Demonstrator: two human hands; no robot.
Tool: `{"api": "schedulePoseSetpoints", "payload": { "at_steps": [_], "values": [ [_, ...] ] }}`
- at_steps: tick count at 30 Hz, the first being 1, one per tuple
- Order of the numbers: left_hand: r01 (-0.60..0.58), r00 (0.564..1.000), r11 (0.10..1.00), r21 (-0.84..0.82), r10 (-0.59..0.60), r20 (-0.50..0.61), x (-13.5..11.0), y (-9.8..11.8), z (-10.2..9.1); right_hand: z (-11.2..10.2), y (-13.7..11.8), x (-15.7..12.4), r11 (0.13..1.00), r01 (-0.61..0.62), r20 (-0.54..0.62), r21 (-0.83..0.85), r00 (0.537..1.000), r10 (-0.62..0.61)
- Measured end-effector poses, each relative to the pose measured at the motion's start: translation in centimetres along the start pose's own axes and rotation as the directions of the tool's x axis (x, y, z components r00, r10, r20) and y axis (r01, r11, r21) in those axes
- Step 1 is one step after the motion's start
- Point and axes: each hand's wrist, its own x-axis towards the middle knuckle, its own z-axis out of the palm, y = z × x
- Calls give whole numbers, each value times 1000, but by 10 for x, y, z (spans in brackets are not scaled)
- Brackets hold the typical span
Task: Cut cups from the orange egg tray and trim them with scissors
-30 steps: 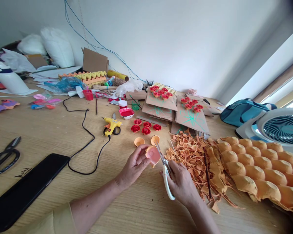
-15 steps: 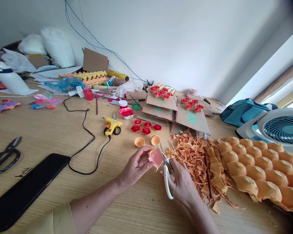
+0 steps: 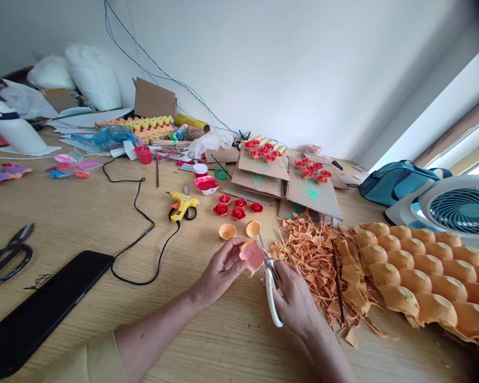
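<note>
My left hand [image 3: 219, 271] pinches a cup [image 3: 251, 255] of pink-orange pulp by its edge, thumb on top and fingers curled beneath, just above the counter [image 3: 83, 223]. My right hand [image 3: 293, 298] is closed through the loops of the scissors [image 3: 269, 276]. The blades point up and away from me and meet the cup's right side. I think they are slightly parted on the pulp, though from this angle I can't be sure.

The main risk, as I judge it, is to my left fingertips. They sit very near the blades, and a snip that runs too far could nick them. The pulp looks thin, so a hard squeeze from my thumb could crush the wall. A skewed bite could tear the edge rather than cut it clean, and so could turning the cup while the blades grip it.

Just right of my right hand lies a heap of scraps [image 3: 311, 255], with an egg tray [image 3: 415, 271] beyond it. A careless sweep of that wrist could scatter the scraps. Two trimmed cups [image 3: 227, 232] sit just past my hands, where falling offcuts could land among them.
</note>
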Motion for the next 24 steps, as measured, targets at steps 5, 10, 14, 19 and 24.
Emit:
{"api": "schedulePoseSetpoints", "payload": {
  "at_steps": [5, 10, 14, 19, 24],
  "values": [
    [-4, 1000, 1000, -18, 4, -9, 0, -5, -1, 0, -1, 0, 1000, -18, 4, 3, 1000, 18],
    [24, 999, 999, -39, -26, -34, 0, -7, -3, -1, -1, 0, 1000, -28, 3, -6, 1000, 28],
    [40, 998, 995, -86, -43, -37, 0, -11, -4, 0, -1, -1, 1000, -28, 6, -12, 1000, 28],
    [72, 997, 986, -153, -76, -25, 0, -18, -6, -1, -2, -1, 999, -41, 37, -1, 998, 41],
    [90, 996, 983, -161, -92, -9, 0, -20, -8, -2, -3, -1, 998, -63, 51, 13, 997, 62]
  ]
}}
